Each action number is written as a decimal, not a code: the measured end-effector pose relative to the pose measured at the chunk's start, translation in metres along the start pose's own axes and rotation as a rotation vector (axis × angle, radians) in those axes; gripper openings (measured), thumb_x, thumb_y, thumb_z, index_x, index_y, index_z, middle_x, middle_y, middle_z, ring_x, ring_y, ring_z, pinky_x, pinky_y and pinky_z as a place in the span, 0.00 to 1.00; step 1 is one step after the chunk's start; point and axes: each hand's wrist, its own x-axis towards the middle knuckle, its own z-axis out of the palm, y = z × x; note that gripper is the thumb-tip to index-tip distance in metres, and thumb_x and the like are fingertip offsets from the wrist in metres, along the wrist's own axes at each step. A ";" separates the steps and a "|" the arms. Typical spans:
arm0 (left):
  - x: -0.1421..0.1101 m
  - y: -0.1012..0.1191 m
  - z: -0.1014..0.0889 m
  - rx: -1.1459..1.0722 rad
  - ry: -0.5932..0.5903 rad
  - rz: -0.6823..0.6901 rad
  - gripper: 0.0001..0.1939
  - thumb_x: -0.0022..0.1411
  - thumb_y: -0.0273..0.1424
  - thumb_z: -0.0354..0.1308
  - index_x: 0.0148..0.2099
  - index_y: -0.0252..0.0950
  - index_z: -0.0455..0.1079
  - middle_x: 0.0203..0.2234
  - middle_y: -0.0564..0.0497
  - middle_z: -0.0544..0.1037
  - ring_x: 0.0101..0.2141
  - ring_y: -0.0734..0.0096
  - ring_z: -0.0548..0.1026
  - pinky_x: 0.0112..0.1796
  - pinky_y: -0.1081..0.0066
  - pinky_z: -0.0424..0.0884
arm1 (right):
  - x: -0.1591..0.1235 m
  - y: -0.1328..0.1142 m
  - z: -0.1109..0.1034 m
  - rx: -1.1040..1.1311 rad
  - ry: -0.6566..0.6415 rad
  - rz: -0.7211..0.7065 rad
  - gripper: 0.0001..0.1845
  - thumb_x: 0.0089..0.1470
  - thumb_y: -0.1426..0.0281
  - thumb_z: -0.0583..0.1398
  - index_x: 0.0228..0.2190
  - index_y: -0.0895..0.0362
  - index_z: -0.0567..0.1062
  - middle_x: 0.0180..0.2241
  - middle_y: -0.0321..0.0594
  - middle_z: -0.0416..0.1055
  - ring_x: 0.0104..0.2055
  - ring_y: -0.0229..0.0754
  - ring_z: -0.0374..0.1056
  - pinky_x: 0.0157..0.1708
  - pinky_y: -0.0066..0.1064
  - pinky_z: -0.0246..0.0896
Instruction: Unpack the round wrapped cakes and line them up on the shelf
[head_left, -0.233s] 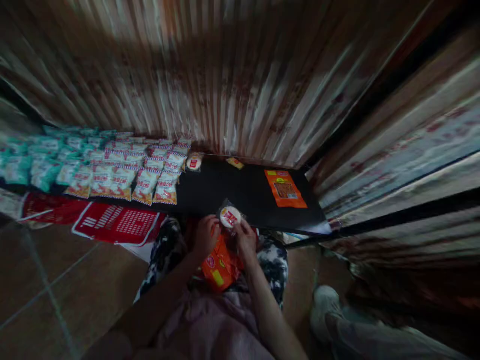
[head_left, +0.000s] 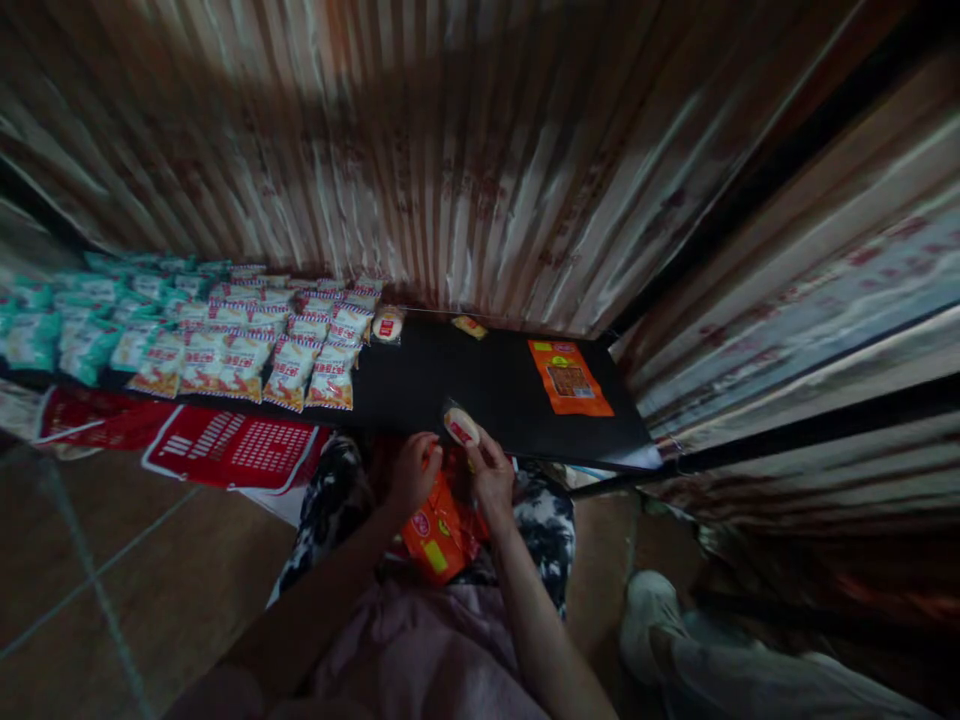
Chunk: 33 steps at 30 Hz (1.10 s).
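A small round pale snack in a clear wrapper with a red label [head_left: 460,428] is pinched between the thumb and fingers of my right hand [head_left: 493,478]. It is tilted over the front edge of the black tabletop. To its left, my left hand [head_left: 412,475] is half curled, thumb and fingertips slightly apart, with nothing visible in it and not touching the packet. Below both hands, an orange snack bag [head_left: 436,540] with a yellow patch lies on my lap, partly covered by the right wrist.
The black table [head_left: 442,385] carries rows of white snack packets [head_left: 247,360], teal packets [head_left: 86,345], another round packet [head_left: 388,325], a small yellow packet [head_left: 470,327] and a flat orange bag [head_left: 570,378]. Corrugated wall behind; a person's shoe [head_left: 651,622] at lower right.
The round packet has tipped to a slant and moved up slightly in my right hand. My left fingers, at its edge before, are now apart from it.
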 end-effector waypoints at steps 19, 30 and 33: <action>0.002 0.002 -0.001 -0.794 0.010 -0.511 0.17 0.52 0.39 0.59 0.42 0.35 0.69 0.38 0.45 0.78 0.36 0.65 0.77 0.38 0.68 0.72 | -0.020 -0.006 0.007 -0.538 -0.195 -0.451 0.21 0.50 0.77 0.52 0.43 0.52 0.78 0.44 0.43 0.71 0.47 0.45 0.64 0.48 0.40 0.62; 0.002 -0.017 0.003 -0.757 0.191 -0.634 0.19 0.44 0.42 0.62 0.34 0.33 0.72 0.26 0.51 0.76 0.29 0.68 0.74 0.31 0.71 0.68 | -0.025 -0.008 0.013 -0.454 -0.205 -0.333 0.19 0.49 0.77 0.51 0.37 0.56 0.79 0.42 0.45 0.73 0.45 0.44 0.66 0.47 0.37 0.64; 0.001 -0.019 0.003 -0.778 0.189 -0.633 0.18 0.45 0.42 0.62 0.34 0.33 0.72 0.25 0.51 0.76 0.28 0.69 0.74 0.31 0.71 0.68 | -0.023 -0.007 0.014 -0.485 -0.199 -0.314 0.18 0.51 0.74 0.52 0.39 0.57 0.78 0.42 0.46 0.73 0.44 0.45 0.67 0.46 0.38 0.65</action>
